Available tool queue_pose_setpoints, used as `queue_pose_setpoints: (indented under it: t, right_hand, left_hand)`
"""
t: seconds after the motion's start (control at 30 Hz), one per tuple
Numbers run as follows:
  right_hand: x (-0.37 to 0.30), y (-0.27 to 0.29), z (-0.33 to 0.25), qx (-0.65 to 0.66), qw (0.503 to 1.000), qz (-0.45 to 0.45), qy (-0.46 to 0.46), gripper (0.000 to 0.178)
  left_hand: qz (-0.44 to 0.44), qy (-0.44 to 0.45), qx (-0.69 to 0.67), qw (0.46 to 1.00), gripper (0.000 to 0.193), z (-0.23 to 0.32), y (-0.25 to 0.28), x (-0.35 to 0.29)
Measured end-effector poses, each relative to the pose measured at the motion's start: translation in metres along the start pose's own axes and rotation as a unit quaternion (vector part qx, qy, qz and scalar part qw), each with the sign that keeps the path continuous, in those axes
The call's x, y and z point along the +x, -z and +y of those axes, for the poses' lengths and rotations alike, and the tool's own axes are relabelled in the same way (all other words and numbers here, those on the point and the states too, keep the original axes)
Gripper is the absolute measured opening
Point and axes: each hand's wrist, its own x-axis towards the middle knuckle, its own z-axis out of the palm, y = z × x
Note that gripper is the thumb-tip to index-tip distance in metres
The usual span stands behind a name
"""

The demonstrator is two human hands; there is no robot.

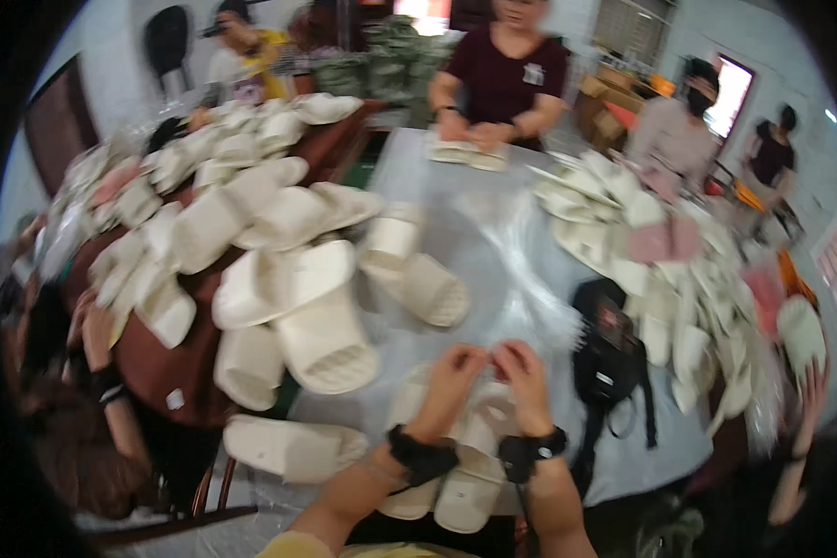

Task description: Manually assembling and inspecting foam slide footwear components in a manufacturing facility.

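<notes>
My left hand (458, 369) and my right hand (521, 366) are close together over the near part of the table. Both have their fingertips pinched, and whatever they may hold is too small or blurred to make out. Below them, between my forearms, lies a pair of cream slippers, one (470, 488) under my right wrist and the other (407, 502) partly hidden by my left forearm. Just beyond my hands, clear plastic bags (521, 270) spread over the grey table cover (474, 195). Two more cream slippers, one (434, 290) nearest my left hand, lie ahead.
Cream slippers (316, 325) pile up on the left, partly on a brown-red table (163, 372). More slippers (656, 321) and a pink pair (662, 239) heap on the right. A black backpack (609, 349) lies right of my hands. A person (502, 74) across the table handles slippers; others work around.
</notes>
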Motion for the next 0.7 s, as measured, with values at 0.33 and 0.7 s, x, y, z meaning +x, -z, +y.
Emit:
queue_pose_setpoints:
  t: [0.33,0.7]
  right_hand:
    - [-0.006,0.006,-0.003,0.035,0.999,-0.012,-0.021,0.018]
    - [-0.009,0.006,-0.001,-0.026,0.999,0.043,0.006,0.019]
  left_hand:
    - [-0.03,0.052,-0.002,0.998,0.013,0.017,-0.009,-0.008]
    - [-0.029,0.002,-0.007,1.0,0.017,-0.007,-0.004,-0.002]
